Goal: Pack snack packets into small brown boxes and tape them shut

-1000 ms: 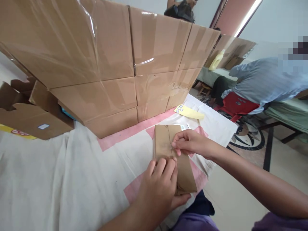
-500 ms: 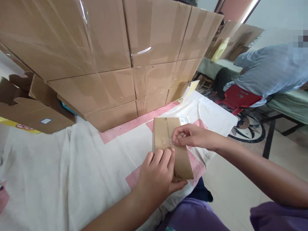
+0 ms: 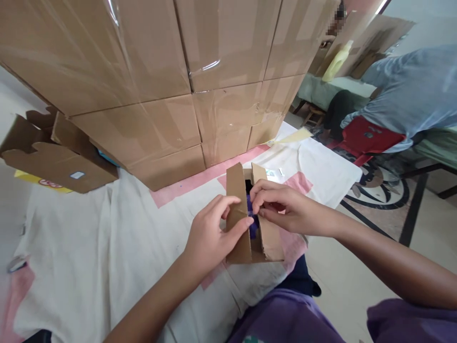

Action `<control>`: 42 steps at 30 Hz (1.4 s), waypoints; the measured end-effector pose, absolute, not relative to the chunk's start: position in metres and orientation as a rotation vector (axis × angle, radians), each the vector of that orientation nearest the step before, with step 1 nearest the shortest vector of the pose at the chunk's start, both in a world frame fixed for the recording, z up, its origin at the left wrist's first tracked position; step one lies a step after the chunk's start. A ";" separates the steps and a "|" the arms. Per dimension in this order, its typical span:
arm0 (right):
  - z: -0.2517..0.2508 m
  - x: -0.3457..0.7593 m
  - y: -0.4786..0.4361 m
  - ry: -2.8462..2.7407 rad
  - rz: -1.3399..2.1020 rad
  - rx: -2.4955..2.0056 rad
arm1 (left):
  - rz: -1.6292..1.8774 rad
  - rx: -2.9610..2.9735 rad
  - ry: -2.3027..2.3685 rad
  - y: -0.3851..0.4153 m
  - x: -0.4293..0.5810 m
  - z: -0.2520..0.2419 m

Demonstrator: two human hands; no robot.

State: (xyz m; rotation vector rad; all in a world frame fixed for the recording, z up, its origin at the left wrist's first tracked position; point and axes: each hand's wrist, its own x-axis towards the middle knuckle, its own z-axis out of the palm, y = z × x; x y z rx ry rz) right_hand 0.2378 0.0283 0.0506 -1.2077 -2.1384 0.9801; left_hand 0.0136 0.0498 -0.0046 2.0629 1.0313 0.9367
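A small brown cardboard box (image 3: 238,243) lies on the white cloth in front of me, its two top flaps parted. Something purple (image 3: 253,223) shows in the gap between the flaps. My left hand (image 3: 210,233) pinches the left flap between thumb and fingers. My right hand (image 3: 282,207) is curled over the right flap, its fingertips at the flap's edge beside the purple thing.
A wall of taped cardboard cartons (image 3: 171,81) stands just behind the box. An opened flat carton (image 3: 57,157) lies at the left on the white and pink cloth (image 3: 89,247). At the right, a person in a blue shirt (image 3: 410,90) sits on a red chair (image 3: 364,138).
The small box was closed with both hands pressing on its seam. Now the flaps are pulled apart and the purple content shows. The view has shifted slightly.
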 end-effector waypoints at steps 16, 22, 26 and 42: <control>0.039 0.226 0.041 -2.081 1.020 -1.374 | 0.975 1.953 0.836 0.034 0.008 0.012; 0.023 0.244 0.055 -1.886 0.932 -1.447 | 1.449 1.760 0.785 0.003 -0.023 0.040; 0.010 0.240 0.054 -1.991 0.469 -1.245 | 1.355 1.769 0.712 0.010 -0.029 0.037; -0.019 0.269 0.055 -2.141 0.695 -0.834 | 0.899 1.693 0.630 0.047 0.010 -0.003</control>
